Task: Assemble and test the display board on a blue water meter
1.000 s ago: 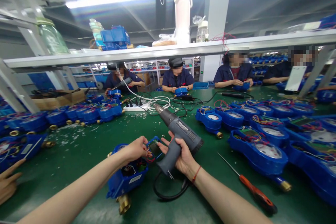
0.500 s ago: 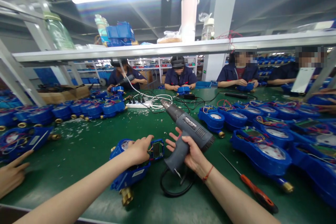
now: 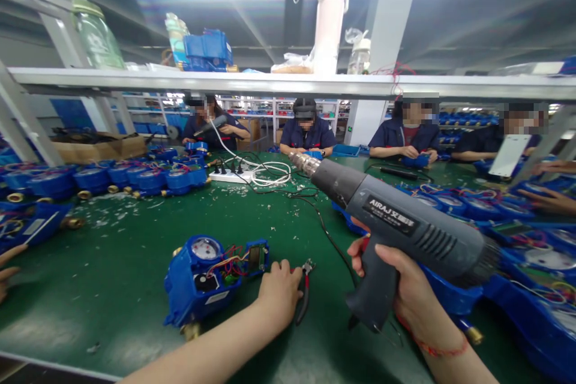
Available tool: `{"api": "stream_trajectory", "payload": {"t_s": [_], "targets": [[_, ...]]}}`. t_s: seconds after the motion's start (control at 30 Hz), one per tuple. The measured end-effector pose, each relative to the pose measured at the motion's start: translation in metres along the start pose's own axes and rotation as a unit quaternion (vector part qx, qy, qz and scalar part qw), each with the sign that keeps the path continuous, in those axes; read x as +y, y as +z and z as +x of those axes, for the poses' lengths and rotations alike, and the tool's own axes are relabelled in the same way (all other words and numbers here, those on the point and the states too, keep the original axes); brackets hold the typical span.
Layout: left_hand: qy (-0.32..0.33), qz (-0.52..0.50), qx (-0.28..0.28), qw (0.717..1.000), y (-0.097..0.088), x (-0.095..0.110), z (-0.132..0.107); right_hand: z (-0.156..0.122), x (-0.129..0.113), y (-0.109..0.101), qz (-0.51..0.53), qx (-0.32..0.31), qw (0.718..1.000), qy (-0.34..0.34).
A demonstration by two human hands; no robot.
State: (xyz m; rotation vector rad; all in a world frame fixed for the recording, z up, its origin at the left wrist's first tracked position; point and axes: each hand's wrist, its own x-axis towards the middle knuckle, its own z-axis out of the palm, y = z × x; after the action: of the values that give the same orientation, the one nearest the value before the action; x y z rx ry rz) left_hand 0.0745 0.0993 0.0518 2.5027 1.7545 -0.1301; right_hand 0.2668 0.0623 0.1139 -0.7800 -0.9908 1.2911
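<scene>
My right hand [image 3: 411, 285] is wrapped round the handle of a grey heat gun [image 3: 405, 216], which is raised over the right side of the table, its metal nozzle pointing up and left. My left hand [image 3: 281, 291] is closed, fingers curled over one red handle of a pair of wire cutters [image 3: 305, 291]; the other handle and the jaws show beside it. Left of that hand lies an opened blue water meter [image 3: 204, 282] with a round dial and loose coloured wires. Its small display module [image 3: 256, 257] sits at the right end, just beyond my fingers.
A row of blue meters [image 3: 148, 180] stands back left, and more meters [image 3: 540, 258] crowd the right. A white power strip [image 3: 231, 174] and cables lie behind. Co-workers [image 3: 308, 126] sit across the green table [image 3: 135, 276]. Overhead runs a shelf [image 3: 252, 81] with bottles.
My right hand has lifted the heat gun up and to the right, closer to me. My left hand has left the meter and moved right to the wire cutters, which now show.
</scene>
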Motion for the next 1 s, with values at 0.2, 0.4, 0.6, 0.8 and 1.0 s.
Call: {"api": "stream_trajectory", "payload": {"t_s": [0.2,0.4,0.6,0.8,1.0], "targets": [[-0.067,0.013,0.083,0.994,0.004,0.014,0.053,-0.022,0.000,-0.012,-0.037,0.048,0.997,-0.054],[-0.009,0.053,0.107,0.993,-0.015,0.005,0.041,-0.034,0.004,-0.019,-0.052,0.040,0.994,-0.086],[0.017,0.144,0.076,0.987,-0.022,-0.033,-0.026,-0.024,0.024,-0.029,0.024,-0.031,0.997,-0.066],[0.004,0.251,0.114,0.961,-0.018,-0.059,-0.032,-0.026,0.042,-0.030,0.050,-0.067,0.994,-0.070],[0.017,0.318,0.103,0.942,-0.013,-0.070,-0.014,-0.025,0.047,-0.034,0.073,-0.076,0.990,-0.098]]}}
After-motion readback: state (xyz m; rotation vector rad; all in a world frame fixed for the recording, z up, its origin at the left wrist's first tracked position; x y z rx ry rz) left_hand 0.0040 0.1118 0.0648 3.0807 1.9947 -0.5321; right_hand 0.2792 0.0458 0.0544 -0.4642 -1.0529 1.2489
